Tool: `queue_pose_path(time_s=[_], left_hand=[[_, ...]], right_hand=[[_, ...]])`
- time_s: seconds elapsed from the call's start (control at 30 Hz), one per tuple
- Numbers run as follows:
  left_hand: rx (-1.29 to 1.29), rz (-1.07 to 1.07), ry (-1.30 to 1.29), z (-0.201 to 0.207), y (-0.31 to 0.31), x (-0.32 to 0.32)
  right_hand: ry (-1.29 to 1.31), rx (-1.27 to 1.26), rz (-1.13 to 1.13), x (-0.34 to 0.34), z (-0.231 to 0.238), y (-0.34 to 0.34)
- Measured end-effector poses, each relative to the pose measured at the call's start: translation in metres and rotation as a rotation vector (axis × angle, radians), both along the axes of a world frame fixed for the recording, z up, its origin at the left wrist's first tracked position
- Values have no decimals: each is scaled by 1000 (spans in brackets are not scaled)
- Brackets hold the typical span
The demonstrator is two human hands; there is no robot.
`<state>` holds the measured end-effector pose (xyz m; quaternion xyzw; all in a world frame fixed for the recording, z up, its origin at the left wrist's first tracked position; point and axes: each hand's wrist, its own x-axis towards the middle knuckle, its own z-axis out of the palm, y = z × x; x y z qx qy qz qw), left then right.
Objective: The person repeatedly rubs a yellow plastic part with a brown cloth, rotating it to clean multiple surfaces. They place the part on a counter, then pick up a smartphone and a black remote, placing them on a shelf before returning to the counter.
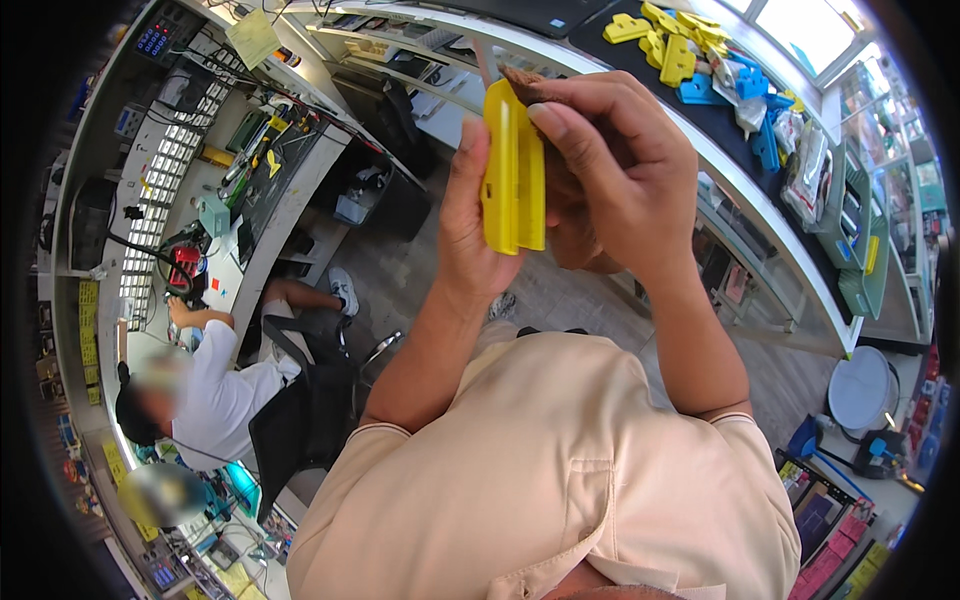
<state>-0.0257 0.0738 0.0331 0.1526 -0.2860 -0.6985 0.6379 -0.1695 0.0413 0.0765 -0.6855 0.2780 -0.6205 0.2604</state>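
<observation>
In my left hand (463,225) is a long yellow plastic part (501,175) with a channel down its length, held upright between thumb and fingers. My right hand (635,165) pinches a folded brown piece (522,88) that looks like sandpaper. This brown piece lies against the upper end of the yellow part, near its right edge. Most fingers of my right hand curl behind and are partly hidden. Both hands are raised in front of my chest, short of the white-edged bench (735,150).
On the bench's dark mat lie several yellow parts (678,60) and blue parts (765,140), beside green trays (865,285). A dark laptop edge (520,12) is at the top. At the left, a person (225,385) sits at a cluttered workbench (285,190). A round pale stool (860,385) stands right.
</observation>
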Motion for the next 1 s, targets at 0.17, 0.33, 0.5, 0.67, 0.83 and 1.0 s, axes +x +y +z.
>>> queue_pose_path(time_s=[0.17,0.33,0.5,0.67,0.83,1.0], left_hand=[[101,179,-3,12,-29,42],[92,130,6,1,-49,82],[101,46,31,-11,-68,118],[129,63,58,-9,-82,128],[155,28,-1,-10,-82,131],[137,38,-32,-16,-88,135]], right_hand=[[260,-149,-64,47,-4,1],[369,-117,-108,81,-5,-27],[367,-111,-65,120,-19,1],[373,-121,-195,139,-12,-31],[430,-39,-238,136,-20,-26],[366,-38,-294,153,-28,-27]])
